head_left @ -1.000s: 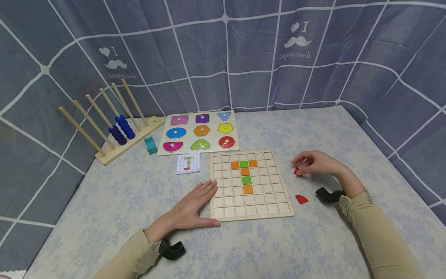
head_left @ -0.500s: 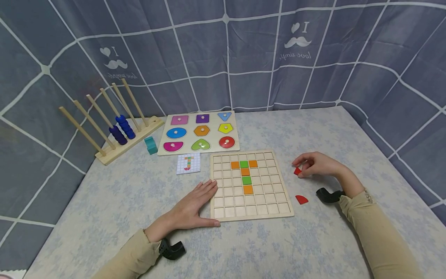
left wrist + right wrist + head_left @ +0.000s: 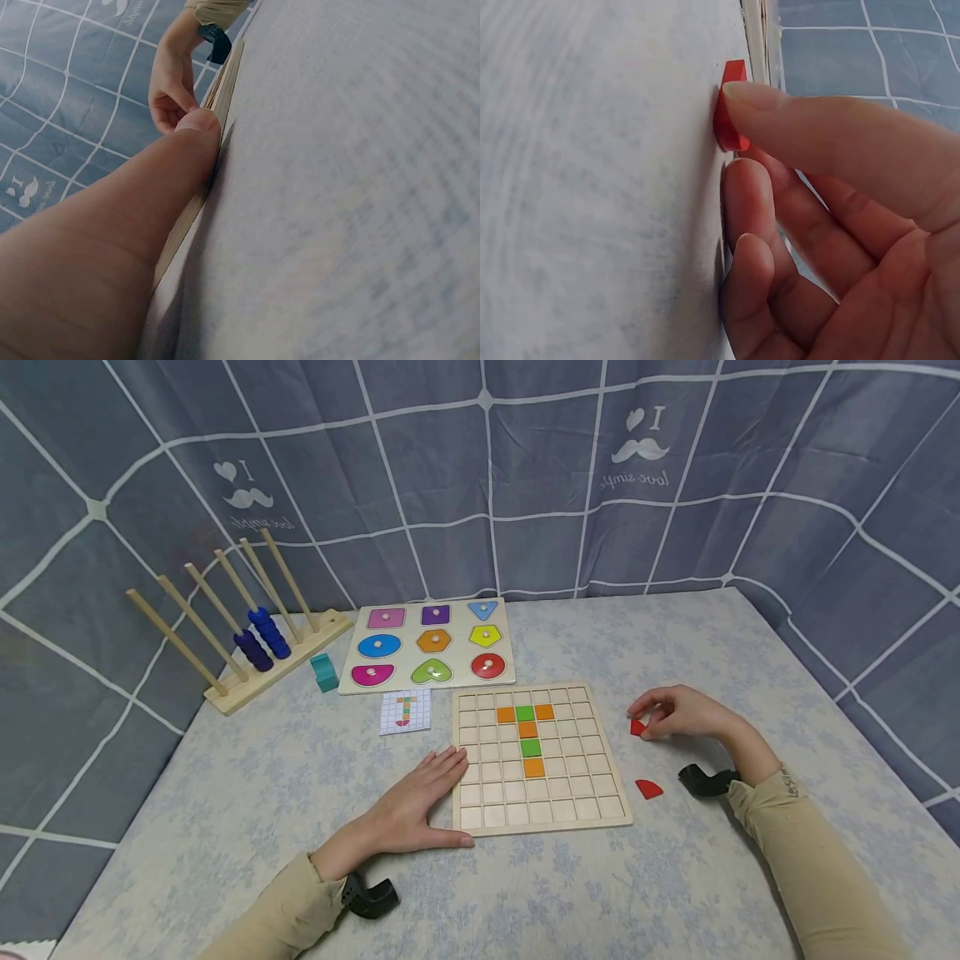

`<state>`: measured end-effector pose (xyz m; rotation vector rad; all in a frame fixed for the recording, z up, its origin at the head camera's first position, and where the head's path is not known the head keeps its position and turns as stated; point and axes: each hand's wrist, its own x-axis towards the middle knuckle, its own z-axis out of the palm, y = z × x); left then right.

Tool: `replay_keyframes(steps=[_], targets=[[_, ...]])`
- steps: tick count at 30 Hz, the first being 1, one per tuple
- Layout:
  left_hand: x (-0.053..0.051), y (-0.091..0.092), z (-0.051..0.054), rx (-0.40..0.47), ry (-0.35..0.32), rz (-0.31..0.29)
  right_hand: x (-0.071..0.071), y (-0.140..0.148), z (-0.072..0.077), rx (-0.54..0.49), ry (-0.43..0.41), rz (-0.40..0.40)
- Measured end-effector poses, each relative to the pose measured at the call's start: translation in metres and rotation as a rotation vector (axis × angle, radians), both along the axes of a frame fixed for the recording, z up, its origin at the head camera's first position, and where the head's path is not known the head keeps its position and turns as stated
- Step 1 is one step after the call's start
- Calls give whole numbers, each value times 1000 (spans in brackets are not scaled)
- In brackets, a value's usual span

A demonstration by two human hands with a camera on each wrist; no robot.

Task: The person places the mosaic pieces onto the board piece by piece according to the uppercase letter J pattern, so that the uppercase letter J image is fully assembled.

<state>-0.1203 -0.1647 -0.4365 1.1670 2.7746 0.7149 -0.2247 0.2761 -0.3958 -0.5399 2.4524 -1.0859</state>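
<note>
My right hand (image 3: pixel 686 712) pinches a small red tile (image 3: pixel 637 727) at the table surface, right of the wooden grid board (image 3: pixel 577 787). In the right wrist view the thumb presses on that red tile (image 3: pixel 724 124), and the fingers curl beneath it. Nearer to me lies a second red tile (image 3: pixel 648 789), a quarter circle. My left hand (image 3: pixel 405 810) rests with straight fingers on the board's left edge, its thumb at the near left corner. Orange and green square tiles (image 3: pixel 530 747) form a T on the board.
A pattern card (image 3: pixel 390 723) lies left of the board. Behind it sits a shape puzzle (image 3: pixel 461 618) with knobbed pieces. A teal block (image 3: pixel 325 672) and a peg stand (image 3: pixel 225 697) with blue beads are at the back left. Curtains hang behind the table.
The pinched red tile has turned a little and slid slightly left between the right fingers. My left hand and the board have stayed put.
</note>
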Motion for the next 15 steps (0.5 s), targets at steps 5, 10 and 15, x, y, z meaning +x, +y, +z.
replay_keyframes(steps=[5,10,15], targets=[[0,0,-1,6,5,1,0,-1,-1,-1,5,12],[0,0,-2,12,13,1,0,-2,-1,2,26,36],[0,0,-2,13,13,0,-1,-5,-4,66,102,35]])
